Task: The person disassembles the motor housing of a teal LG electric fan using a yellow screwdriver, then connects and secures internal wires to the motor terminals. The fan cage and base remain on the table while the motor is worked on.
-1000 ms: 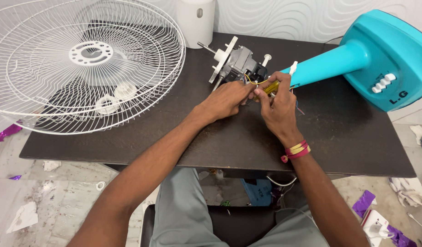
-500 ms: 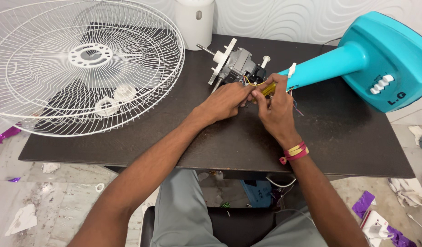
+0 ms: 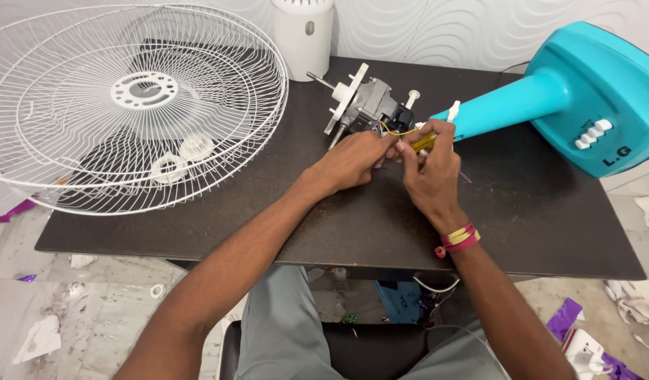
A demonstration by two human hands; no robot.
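Observation:
A grey fan motor [image 3: 367,103] with a white front plate and a bare shaft lies on the dark table [image 3: 535,225], joined to a teal fan stand [image 3: 549,98] lying on its side. My left hand [image 3: 356,158] pinches thin wires at the motor's rear, just below it. My right hand [image 3: 430,165] grips a yellow-handled screwdriver [image 3: 423,143] close against the same spot, a yellow wire looping above it. The screwdriver's tip is hidden by my fingers.
A large white wire fan guard [image 3: 127,105] covers the table's left half, with two white plastic nuts [image 3: 182,158] under it. A white cylindrical container [image 3: 303,28] stands at the back edge. Scraps of paper and purple wrapping litter the floor.
Both hands stay at the back of the motor with only small shifts; the right hand has turned slightly with the screwdriver.

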